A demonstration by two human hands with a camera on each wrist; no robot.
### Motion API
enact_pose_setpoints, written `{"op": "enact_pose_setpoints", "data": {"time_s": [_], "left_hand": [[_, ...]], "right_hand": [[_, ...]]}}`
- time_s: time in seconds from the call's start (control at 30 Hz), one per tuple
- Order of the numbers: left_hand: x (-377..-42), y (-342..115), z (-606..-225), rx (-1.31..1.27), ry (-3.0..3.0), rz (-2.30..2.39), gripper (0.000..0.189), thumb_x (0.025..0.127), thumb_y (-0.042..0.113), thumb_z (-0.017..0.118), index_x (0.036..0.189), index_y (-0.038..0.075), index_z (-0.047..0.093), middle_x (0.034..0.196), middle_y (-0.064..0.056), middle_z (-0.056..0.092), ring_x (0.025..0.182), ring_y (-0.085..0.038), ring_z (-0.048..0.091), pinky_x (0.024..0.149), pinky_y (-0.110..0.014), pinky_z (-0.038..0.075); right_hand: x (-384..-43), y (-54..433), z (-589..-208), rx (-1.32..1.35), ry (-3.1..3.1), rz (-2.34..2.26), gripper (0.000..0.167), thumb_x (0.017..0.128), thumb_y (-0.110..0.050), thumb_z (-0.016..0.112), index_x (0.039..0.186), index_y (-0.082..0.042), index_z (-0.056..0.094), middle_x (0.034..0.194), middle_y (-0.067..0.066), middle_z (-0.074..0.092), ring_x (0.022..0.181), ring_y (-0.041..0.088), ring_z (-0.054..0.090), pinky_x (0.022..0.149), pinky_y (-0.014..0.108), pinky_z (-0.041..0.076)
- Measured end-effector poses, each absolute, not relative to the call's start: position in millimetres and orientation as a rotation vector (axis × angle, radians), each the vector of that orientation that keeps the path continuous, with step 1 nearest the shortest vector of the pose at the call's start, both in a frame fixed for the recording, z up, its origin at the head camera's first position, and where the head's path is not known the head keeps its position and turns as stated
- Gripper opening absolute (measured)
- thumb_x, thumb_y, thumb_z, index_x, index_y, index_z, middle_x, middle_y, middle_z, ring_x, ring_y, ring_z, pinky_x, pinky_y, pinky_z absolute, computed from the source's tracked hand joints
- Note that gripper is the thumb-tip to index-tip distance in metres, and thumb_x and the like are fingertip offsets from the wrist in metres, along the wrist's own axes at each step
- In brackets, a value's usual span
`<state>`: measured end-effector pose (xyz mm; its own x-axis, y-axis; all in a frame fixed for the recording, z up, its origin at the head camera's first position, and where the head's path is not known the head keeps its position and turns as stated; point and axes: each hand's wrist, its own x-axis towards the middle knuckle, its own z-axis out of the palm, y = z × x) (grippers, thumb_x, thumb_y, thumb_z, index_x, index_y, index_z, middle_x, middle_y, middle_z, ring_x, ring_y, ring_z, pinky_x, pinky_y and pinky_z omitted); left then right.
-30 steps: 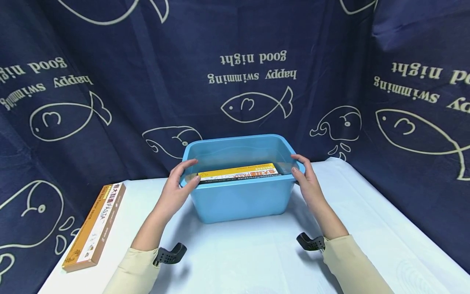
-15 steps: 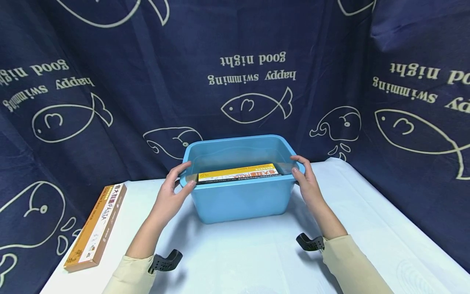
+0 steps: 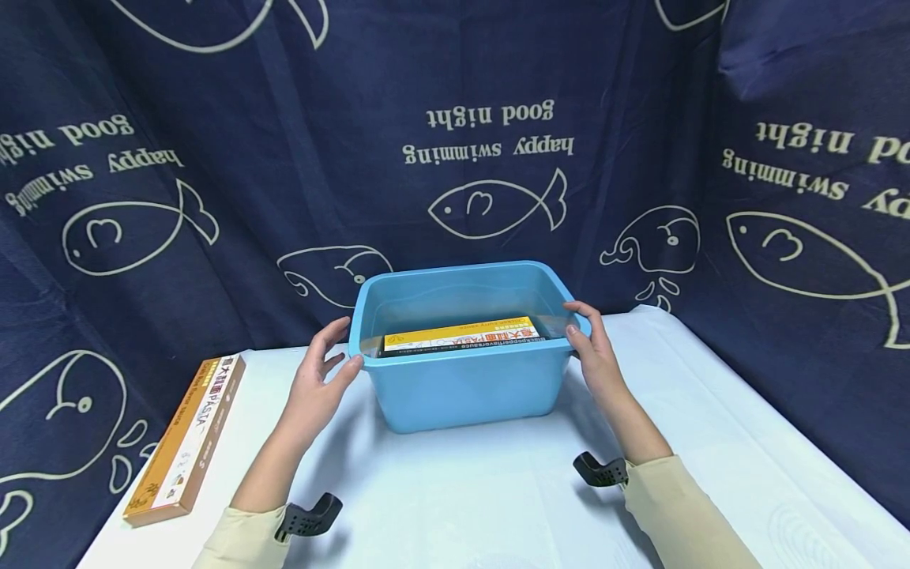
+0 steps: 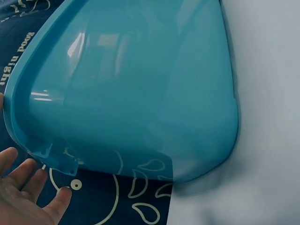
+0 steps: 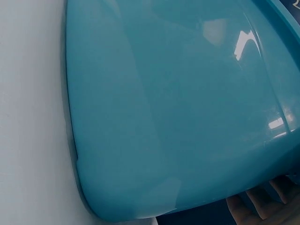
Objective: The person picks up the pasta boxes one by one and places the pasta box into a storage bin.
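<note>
A blue plastic tub (image 3: 462,387) stands on the white-covered table, its front wall filling much of both wrist views. Inside lie pasta boxes; the yellow and white one (image 3: 462,332) shows on top, with a black-edged box (image 3: 498,343) below it. My right hand (image 3: 599,348) grips the tub's right rim, thumb on the near side and index finger over the edge; its other fingers (image 5: 262,201) are under the rim. Just off the left rim is my left hand (image 3: 320,387), its fingers relaxed and spread, holding nothing. The left wrist view shows those fingers (image 4: 35,185) beside the tub's handle.
An orange-brown and white pasta box (image 3: 186,438) lies at the table's left edge. A dark blue curtain (image 3: 490,79) with fish drawings hangs close behind the tub and along both sides. The white cloth (image 3: 462,490) covers the tabletop in front.
My left hand has let go of the tub's left rim and moved a little left and toward me. The right hand, tub and boxes have stayed where they were.
</note>
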<state>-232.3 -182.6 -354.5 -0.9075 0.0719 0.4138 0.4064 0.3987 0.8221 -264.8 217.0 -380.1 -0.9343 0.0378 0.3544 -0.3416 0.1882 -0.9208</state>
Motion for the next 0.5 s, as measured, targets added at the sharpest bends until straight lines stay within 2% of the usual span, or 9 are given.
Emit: {"op": "enact_pose_setpoints", "data": {"time_s": [0.3, 0.5], "left_hand": [[-231.6, -190.2, -358.7, -0.404, -2.333, -1.48, 0.061, 0.102, 0.027, 0.058, 0.155, 0.014, 0.03, 0.16, -0.007, 0.035, 0.149, -0.026, 0.035, 0.118, -0.051, 0.035], [-228.4, -197.1, -362.6, -0.371, -2.331, -1.482, 0.062, 0.102, 0.028, 0.058, 0.155, 0.015, 0.03, 0.161, -0.007, 0.034, 0.15, -0.028, 0.033, 0.118, -0.052, 0.034]], "right_hand": [[-264.5, 216.5, -379.2, 0.3, -2.157, 1.81, 0.047, 0.105, -0.028, 0.037, 0.149, -0.015, 0.031, 0.166, 0.01, 0.017, 0.153, 0.038, 0.019, 0.117, 0.069, 0.023], [-264.4, 217.0, -379.7, 0.298, -2.164, 1.8, 0.047, 0.104, -0.028, 0.037, 0.15, -0.016, 0.031, 0.166, 0.01, 0.016, 0.153, 0.038, 0.019, 0.117, 0.07, 0.022]]}}
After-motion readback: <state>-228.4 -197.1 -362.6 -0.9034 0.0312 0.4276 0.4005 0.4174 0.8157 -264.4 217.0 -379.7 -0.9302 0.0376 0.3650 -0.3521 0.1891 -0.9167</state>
